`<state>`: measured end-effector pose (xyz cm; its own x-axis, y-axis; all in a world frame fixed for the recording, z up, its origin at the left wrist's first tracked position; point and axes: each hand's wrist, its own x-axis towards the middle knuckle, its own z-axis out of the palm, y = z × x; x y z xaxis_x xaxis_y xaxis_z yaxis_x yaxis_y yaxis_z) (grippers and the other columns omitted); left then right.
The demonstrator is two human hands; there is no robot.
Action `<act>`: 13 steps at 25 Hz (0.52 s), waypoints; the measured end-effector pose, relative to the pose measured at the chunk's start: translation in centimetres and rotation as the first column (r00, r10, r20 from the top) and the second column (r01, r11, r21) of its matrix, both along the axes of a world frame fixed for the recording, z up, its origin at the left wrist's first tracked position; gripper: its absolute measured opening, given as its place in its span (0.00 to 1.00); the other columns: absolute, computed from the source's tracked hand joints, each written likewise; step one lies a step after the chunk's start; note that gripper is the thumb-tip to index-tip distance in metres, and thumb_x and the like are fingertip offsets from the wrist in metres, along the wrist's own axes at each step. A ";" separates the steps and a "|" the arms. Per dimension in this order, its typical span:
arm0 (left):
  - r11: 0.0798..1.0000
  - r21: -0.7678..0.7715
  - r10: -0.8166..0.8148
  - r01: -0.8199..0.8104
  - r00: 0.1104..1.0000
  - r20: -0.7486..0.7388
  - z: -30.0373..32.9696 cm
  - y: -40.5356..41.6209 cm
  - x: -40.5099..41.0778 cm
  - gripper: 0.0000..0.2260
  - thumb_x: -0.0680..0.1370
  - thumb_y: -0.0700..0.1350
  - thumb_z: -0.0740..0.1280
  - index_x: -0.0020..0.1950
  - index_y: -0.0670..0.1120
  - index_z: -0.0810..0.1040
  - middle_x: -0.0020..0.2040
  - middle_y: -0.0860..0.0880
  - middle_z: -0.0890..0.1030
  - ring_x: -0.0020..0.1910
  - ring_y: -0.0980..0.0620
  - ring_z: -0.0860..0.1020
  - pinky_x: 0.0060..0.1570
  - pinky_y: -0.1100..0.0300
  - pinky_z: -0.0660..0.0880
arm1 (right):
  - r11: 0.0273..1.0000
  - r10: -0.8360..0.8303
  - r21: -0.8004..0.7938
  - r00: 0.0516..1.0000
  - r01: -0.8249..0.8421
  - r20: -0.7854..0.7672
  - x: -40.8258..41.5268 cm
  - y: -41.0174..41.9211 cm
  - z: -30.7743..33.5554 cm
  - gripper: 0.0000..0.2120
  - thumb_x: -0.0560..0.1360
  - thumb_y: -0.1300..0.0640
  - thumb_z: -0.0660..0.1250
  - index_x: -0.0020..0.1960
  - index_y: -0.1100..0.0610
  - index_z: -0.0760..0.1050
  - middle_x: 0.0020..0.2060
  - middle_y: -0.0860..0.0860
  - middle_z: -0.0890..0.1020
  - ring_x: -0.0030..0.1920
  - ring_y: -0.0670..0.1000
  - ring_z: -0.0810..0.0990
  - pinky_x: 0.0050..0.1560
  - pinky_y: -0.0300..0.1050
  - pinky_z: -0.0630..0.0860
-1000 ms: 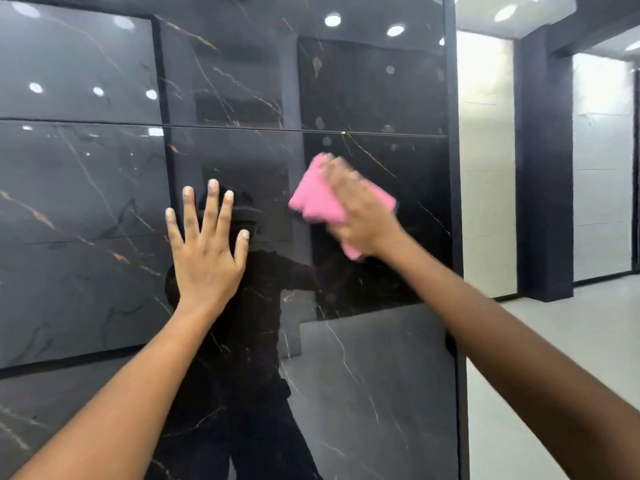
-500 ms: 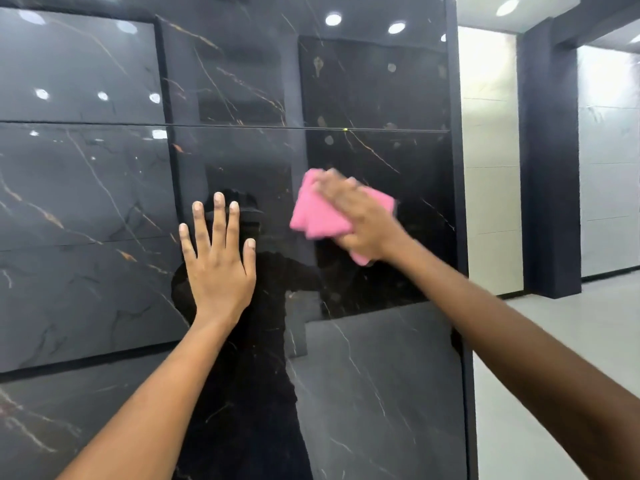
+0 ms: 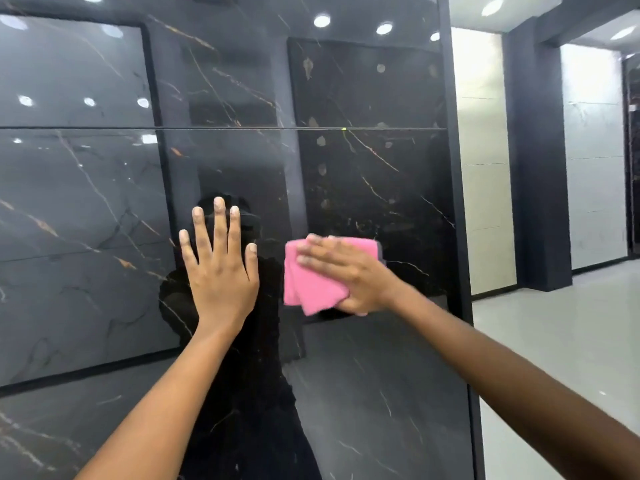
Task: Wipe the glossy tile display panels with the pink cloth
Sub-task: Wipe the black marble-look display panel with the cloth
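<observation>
Mid-wipe on the dark marble-look tile panel (image 3: 363, 188): right hand (image 3: 349, 271) presses the pink cloth (image 3: 311, 285) flat against the glossy face, fingers straight and spread over the top of the cloth, nothing curled round it as far as I can see; thumb side is hidden under the palm, so can't rule out a light pinch there. Cloth is folded or bunched into a rough pad, its lower-left corners sticking out past the hand, soft-looking weave, bright pink, no visible dirt on the exposed part. It sits on the lower panel, well below the horizontal joint (image 3: 242, 128), just right of the left hand (image 3: 221, 271). Left hand is flat on the same panel, fingers extended and slightly apart, holding nothing, looks like bracing only. Panel itself: near-black with thin gold and white veins, mirror gloss, reflecting ceiling spots and the person's silhouette. Pale blotchy marks show up the right half, above and below the joint; can't tell if they're smudges on the surface or part of a reflected tile. My read: this is a stroke in the middle of the job, not the end. Next move calls for steady flat pressure and overlapping passes toward those blotches and the right edge trim (image 3: 457, 202), with the bracing palm likely leaving prints to clear after.
</observation>
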<state>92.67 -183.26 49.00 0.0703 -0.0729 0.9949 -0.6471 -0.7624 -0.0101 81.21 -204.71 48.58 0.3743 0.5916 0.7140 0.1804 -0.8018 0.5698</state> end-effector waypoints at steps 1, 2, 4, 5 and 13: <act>1.000 0.002 -0.009 0.009 1.000 -0.002 0.0 0.0 0.0 0.26 0.83 0.52 0.49 0.81 0.45 0.51 0.81 0.46 0.50 0.79 0.42 0.46 0.76 0.45 0.40 | 0.997 -0.011 0.082 0.996 0.003 0.090 -0.4 -2.1 2.1 0.32 0.69 0.58 0.69 0.71 0.66 0.67 0.71 0.62 0.69 0.74 0.61 0.62 0.75 0.55 0.58; 1.000 -0.005 -0.015 0.015 1.000 -0.013 -0.1 0.0 -0.1 0.27 0.83 0.52 0.49 0.81 0.45 0.51 0.81 0.46 0.49 0.79 0.42 0.46 0.76 0.45 0.39 | 0.951 -0.038 0.309 0.980 -0.024 0.195 -1.0 -4.1 4.3 0.32 0.69 0.59 0.69 0.70 0.67 0.67 0.70 0.63 0.69 0.73 0.62 0.63 0.74 0.55 0.59; 0.999 -0.016 -0.048 0.048 0.999 -0.009 -0.2 0.1 -0.3 0.26 0.83 0.51 0.49 0.80 0.45 0.53 0.81 0.47 0.50 0.79 0.42 0.46 0.76 0.46 0.38 | 0.633 -0.249 0.761 0.895 -0.140 0.371 -2.5 -6.5 8.5 0.32 0.69 0.61 0.68 0.72 0.64 0.67 0.71 0.60 0.68 0.73 0.61 0.64 0.73 0.56 0.61; 0.995 -0.018 -0.099 0.099 0.995 0.011 -0.1 0.2 -0.4 0.25 0.83 0.51 0.48 0.80 0.46 0.55 0.81 0.47 0.52 0.79 0.42 0.47 0.76 0.47 0.39 | 0.519 -0.306 0.831 0.863 -0.202 0.401 -2.4 -6.1 9.6 0.31 0.70 0.61 0.66 0.72 0.63 0.67 0.71 0.59 0.69 0.71 0.60 0.66 0.72 0.56 0.64; 0.969 -0.067 -0.243 0.239 0.969 -0.051 -8.9 2.6 -0.4 0.23 0.83 0.50 0.50 0.77 0.44 0.64 0.78 0.44 0.60 0.79 0.44 0.52 0.75 0.48 0.49 | 0.944 -0.003 -0.327 0.985 -0.054 -0.172 1.2 7.1 -12.7 0.33 0.66 0.62 0.66 0.72 0.61 0.69 0.71 0.57 0.71 0.73 0.53 0.65 0.76 0.52 0.53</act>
<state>92.23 -180.65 40.06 0.1158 -0.0350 0.9927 -0.8100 -0.5817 0.0740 82.46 -197.56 35.90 0.4532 0.7937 0.4058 0.3146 -0.5683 0.7603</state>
